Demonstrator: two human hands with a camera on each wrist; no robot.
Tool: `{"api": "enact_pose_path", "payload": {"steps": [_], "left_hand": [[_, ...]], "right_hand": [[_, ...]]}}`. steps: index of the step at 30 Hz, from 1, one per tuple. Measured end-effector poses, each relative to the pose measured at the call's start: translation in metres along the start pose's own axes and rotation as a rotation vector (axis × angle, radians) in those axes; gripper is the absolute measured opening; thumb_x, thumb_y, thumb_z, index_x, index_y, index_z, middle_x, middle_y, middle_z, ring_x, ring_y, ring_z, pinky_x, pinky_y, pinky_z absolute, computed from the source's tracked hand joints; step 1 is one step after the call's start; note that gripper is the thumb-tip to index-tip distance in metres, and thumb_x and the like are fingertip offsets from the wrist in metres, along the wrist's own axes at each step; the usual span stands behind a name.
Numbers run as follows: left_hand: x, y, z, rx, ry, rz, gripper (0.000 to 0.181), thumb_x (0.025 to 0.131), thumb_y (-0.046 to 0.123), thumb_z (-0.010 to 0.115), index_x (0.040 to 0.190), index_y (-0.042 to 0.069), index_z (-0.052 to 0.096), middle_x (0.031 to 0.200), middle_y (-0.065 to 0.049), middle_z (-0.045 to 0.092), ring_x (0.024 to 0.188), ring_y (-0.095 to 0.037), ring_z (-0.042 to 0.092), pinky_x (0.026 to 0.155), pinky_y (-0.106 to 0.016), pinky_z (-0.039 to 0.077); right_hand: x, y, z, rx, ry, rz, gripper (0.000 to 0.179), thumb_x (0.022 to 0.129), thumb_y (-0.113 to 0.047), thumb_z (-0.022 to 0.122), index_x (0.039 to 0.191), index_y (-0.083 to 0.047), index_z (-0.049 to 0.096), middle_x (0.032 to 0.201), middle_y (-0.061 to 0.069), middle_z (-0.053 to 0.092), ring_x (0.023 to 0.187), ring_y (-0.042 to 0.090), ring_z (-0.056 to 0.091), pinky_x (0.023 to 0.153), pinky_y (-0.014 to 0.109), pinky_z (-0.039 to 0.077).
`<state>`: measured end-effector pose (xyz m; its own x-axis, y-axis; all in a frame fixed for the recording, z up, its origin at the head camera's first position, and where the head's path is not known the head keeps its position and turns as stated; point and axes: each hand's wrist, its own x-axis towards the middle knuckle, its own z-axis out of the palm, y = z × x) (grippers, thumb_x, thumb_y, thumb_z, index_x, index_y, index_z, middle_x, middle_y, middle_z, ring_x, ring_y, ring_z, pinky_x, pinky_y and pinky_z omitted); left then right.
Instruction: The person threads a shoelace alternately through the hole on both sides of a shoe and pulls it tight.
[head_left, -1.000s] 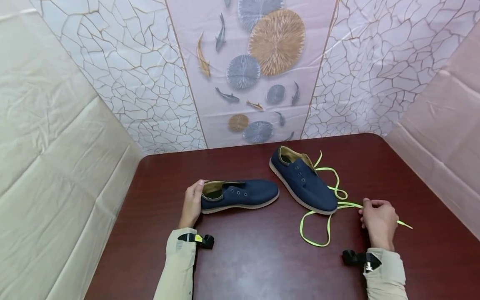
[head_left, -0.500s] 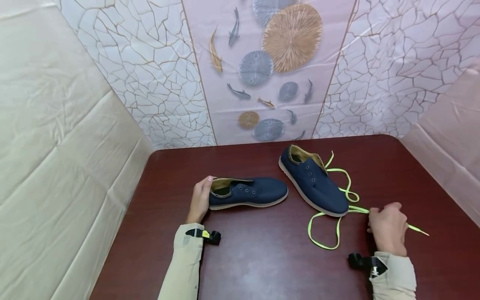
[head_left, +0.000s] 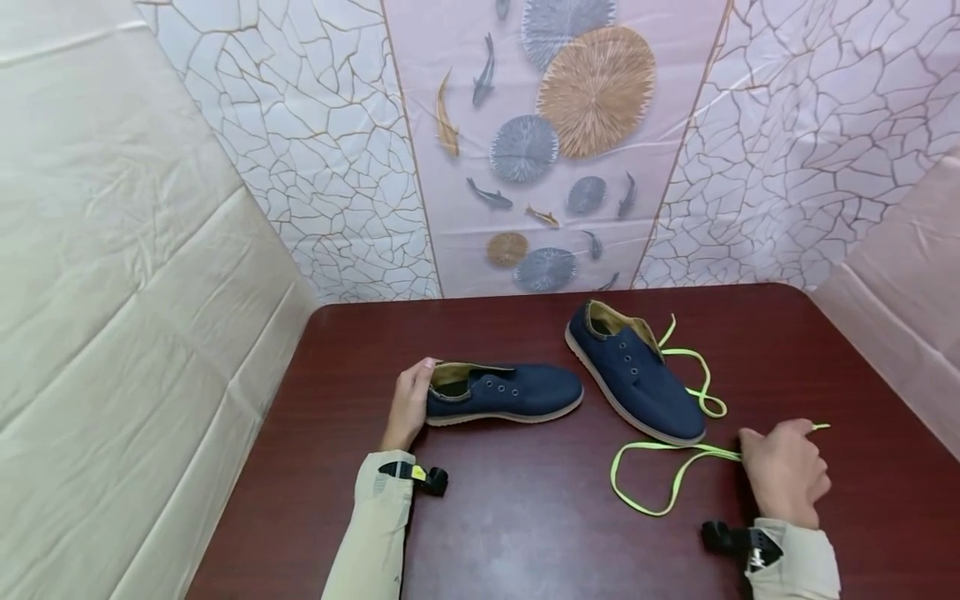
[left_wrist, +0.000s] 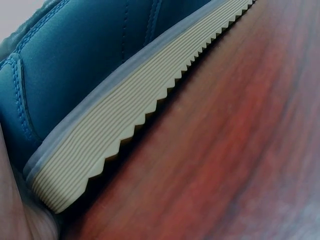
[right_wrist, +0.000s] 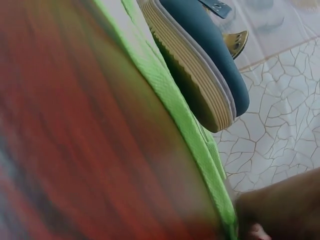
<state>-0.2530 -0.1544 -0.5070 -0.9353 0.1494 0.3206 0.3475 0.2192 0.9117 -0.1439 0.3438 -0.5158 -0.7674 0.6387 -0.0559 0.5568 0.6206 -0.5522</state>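
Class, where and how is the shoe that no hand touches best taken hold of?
Probably by the heel, from the far left, thumb inside the opening. The shoe stands on its sole, opening upward; the green lace lies clear of the heel.

On the table (head_left: 525, 517), a shoe (head_left: 536, 390) lies left of a second shoe (head_left: 637, 379), the left hand (head_left: 408, 404) at its heel. A lace (head_left: 720, 452) lies before the second shoe, perhaps partly under its toe, reaching the right hand (head_left: 786, 471) at right.
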Motion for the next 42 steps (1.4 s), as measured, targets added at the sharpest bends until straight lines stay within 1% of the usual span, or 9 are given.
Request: {"api": "enact_pose_path", "payload": {"steps": [3, 7, 14, 21, 25, 31, 34, 38, 42], "left_hand": [[0.000, 0.000, -0.001, -0.002, -0.005, -0.009, 0.042, 0.115, 0.017, 0.041, 0.115, -0.010, 0.072, 0.109, -0.028, 0.073, 0.104, -0.041, 0.069, 0.096, -0.043, 0.054], [0.001, 0.000, -0.001, -0.007, -0.006, -0.015, 0.042, 0.115, 0.019, 0.042, 0.115, -0.010, 0.072, 0.109, -0.027, 0.073, 0.105, -0.041, 0.068, 0.096, -0.042, 0.053], [0.001, 0.000, 0.000, -0.018, -0.018, -0.008, 0.042, 0.116, 0.019, 0.041, 0.119, -0.008, 0.072, 0.114, -0.027, 0.073, 0.109, -0.041, 0.068, 0.100, -0.048, 0.053], [0.000, -0.007, -0.001, -0.013, 0.004, -0.008, 0.042, 0.116, 0.021, 0.041, 0.118, -0.005, 0.073, 0.113, -0.024, 0.074, 0.108, -0.038, 0.069, 0.098, -0.048, 0.053], [-0.001, 0.000, -0.002, 0.002, -0.003, -0.025, 0.041, 0.116, 0.018, 0.040, 0.120, -0.006, 0.073, 0.115, -0.022, 0.074, 0.110, -0.036, 0.069, 0.100, -0.045, 0.053], [0.001, 0.000, 0.000, -0.002, -0.009, -0.026, 0.042, 0.116, 0.018, 0.039, 0.119, -0.006, 0.073, 0.114, -0.023, 0.074, 0.110, -0.037, 0.069, 0.099, -0.045, 0.053], [0.003, 0.000, 0.000, -0.011, -0.006, -0.015, 0.041, 0.116, 0.018, 0.040, 0.119, -0.006, 0.073, 0.114, -0.024, 0.074, 0.110, -0.038, 0.069, 0.100, -0.049, 0.053], [0.003, -0.001, 0.000, -0.007, -0.013, -0.025, 0.041, 0.116, 0.018, 0.040, 0.120, -0.006, 0.073, 0.115, -0.023, 0.074, 0.110, -0.037, 0.069, 0.101, -0.049, 0.052], [0.002, -0.001, -0.001, 0.008, -0.005, -0.042, 0.040, 0.115, 0.017, 0.041, 0.119, -0.006, 0.073, 0.114, -0.023, 0.075, 0.108, -0.034, 0.070, 0.100, -0.046, 0.053]], "right_hand": [[0.002, 0.005, 0.003, 0.060, 0.069, 0.063, 0.079, 0.101, -0.032, 0.050, 0.146, 0.027, 0.021, 0.116, 0.060, 0.048, 0.102, 0.077, 0.047, 0.081, 0.078, 0.039], [0.007, 0.013, 0.001, 0.089, 0.107, 0.096, 0.076, 0.104, -0.034, 0.047, 0.141, 0.029, 0.027, 0.119, 0.060, 0.045, 0.105, 0.078, 0.045, 0.086, 0.078, 0.039], [0.014, 0.016, -0.002, 0.013, 0.142, 0.023, 0.047, 0.099, -0.018, 0.040, 0.093, 0.024, 0.060, 0.104, 0.055, 0.055, 0.089, 0.072, 0.055, 0.067, 0.071, 0.045], [0.011, 0.003, 0.005, -0.173, 0.041, -0.040, 0.052, 0.100, -0.015, 0.036, 0.103, 0.034, 0.051, 0.102, 0.056, 0.052, 0.093, 0.072, 0.056, 0.069, 0.074, 0.045], [0.013, 0.004, 0.007, -0.177, 0.028, -0.055, 0.058, 0.103, -0.021, 0.035, 0.101, 0.034, 0.051, 0.099, 0.053, 0.052, 0.092, 0.071, 0.056, 0.068, 0.073, 0.044], [0.010, 0.001, 0.000, 0.042, 0.102, -0.050, 0.052, 0.102, -0.026, 0.040, 0.097, 0.020, 0.064, 0.107, 0.048, 0.061, 0.096, 0.068, 0.056, 0.071, 0.069, 0.043], [0.008, -0.009, -0.003, 0.187, 0.109, -0.067, 0.043, 0.102, -0.028, 0.046, 0.097, 0.006, 0.073, 0.085, 0.024, 0.075, 0.084, 0.046, 0.067, 0.068, 0.048, 0.049], [0.000, -0.024, -0.001, 0.395, 0.056, -0.056, 0.027, 0.100, -0.023, 0.055, 0.104, -0.002, 0.070, 0.058, -0.013, 0.066, 0.052, 0.010, 0.061, 0.052, 0.024, 0.043], [-0.010, -0.032, 0.003, 0.576, 0.025, -0.124, 0.006, 0.100, -0.012, 0.062, 0.103, -0.009, 0.065, 0.061, -0.021, 0.065, 0.051, 0.001, 0.059, 0.051, 0.017, 0.044]]}}
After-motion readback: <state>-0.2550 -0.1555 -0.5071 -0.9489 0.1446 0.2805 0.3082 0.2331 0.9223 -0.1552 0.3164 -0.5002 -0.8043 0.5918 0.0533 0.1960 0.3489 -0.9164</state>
